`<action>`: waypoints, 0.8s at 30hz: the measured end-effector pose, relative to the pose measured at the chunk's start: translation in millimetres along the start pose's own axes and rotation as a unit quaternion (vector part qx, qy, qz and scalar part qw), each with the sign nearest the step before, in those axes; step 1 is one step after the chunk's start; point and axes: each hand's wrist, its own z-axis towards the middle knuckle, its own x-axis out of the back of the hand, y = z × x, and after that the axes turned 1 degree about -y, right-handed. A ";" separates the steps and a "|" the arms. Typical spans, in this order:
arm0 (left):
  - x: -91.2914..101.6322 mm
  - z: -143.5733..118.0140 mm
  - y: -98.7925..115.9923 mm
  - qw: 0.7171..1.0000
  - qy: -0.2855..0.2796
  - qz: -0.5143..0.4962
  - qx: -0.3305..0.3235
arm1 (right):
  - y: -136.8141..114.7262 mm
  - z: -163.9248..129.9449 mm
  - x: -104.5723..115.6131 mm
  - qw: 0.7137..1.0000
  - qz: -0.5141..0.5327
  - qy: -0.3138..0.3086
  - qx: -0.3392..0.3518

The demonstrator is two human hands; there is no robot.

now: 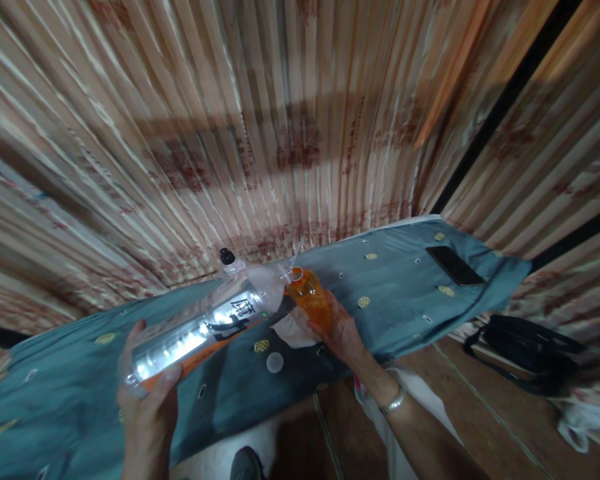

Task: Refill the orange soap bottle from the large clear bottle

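My left grip (147,393) wraps the base of a large clear plastic bottle (205,327), tilted with its neck over a small orange bottle (310,300) that my right grip (340,333) clasps. Both sit mid-way on the blue-grey patterned cloth (405,293), a white cap (275,362) near its front edge, a black phone (454,265) far right.
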 end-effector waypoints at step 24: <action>16.6 2.7 0.4 1.000 0.014 -0.020 -0.004 | -8.4 0.1 -3.9 0.999 -0.047 0.005 0.015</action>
